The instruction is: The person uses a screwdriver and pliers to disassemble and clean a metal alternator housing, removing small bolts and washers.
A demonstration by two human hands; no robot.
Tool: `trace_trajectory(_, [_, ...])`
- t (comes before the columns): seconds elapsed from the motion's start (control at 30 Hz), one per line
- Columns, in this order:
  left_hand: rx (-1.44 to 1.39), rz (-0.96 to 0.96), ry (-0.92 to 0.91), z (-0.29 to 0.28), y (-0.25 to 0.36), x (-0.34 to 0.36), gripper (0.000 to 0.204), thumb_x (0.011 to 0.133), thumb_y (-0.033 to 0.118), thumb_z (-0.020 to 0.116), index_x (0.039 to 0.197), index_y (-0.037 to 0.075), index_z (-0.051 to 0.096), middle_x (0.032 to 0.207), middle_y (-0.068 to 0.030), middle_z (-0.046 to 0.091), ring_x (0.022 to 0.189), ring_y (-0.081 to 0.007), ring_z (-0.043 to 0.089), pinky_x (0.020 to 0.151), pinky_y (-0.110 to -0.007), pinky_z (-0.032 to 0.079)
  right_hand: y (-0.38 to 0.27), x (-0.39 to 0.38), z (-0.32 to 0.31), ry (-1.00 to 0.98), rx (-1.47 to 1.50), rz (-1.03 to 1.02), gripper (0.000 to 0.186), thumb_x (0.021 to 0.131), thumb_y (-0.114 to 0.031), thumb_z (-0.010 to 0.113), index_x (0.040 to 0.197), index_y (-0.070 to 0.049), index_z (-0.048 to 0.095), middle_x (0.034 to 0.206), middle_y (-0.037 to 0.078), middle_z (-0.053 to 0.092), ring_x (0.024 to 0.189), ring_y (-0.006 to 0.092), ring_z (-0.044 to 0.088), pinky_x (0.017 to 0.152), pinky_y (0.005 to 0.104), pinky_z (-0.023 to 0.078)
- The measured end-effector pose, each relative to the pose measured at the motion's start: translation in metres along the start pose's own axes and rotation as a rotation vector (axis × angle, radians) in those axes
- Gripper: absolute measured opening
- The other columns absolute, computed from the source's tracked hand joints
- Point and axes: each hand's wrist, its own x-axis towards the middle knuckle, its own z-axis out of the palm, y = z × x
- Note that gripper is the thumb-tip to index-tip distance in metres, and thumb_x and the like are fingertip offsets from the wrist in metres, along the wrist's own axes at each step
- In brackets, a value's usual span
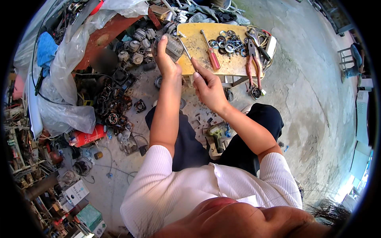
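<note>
Single fisheye view from that person's head (254, 218), facing steeply down, white shirt (198, 186) close, left hand (168, 65) and right hand (211, 90) farther, yellow table (192, 31) beyond.

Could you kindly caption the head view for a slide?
Left hand grips a grey motor housing, right hand a slim metal tool, at a yellow table.

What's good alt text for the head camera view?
A person's left hand holds a grey metal part while the right hand grips a slim metal tool beside it. A yellow table bears a red-handled screwdriver, pliers and small rings; loose metal parts litter the floor at left.
</note>
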Motion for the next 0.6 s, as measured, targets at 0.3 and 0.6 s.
trace_trajectory(0.3, [0.045,0.025,-0.132,0.006,0.012,-0.006,0.043,0.082,0.037,0.071,0.113,0.009,0.061,0.109,-0.0072,0.065,0.098,-0.0228,0.064,0.086,-0.043,0.052,0.017,-0.002,0.003,0.124,-0.457,-0.244,0.05,0.101,-0.011,0.052,0.15,-0.012,0.042,0.081,0.001,0.061,0.073,0.0107,0.058,0.07,0.0281,0.048])
trace_trajectory(0.6, [0.061,-0.024,0.116,0.011,-0.001,-0.018,0.076,0.078,0.034,0.079,0.135,0.009,0.034,0.125,-0.0135,0.051,0.108,-0.0271,0.056,0.086,-0.044,0.051,0.014,0.035,-0.013,0.286,-0.578,-0.428,0.051,0.098,-0.013,0.049,0.146,0.001,0.038,0.118,0.033,0.061,0.109,0.0453,0.06,0.096,0.0464,0.046])
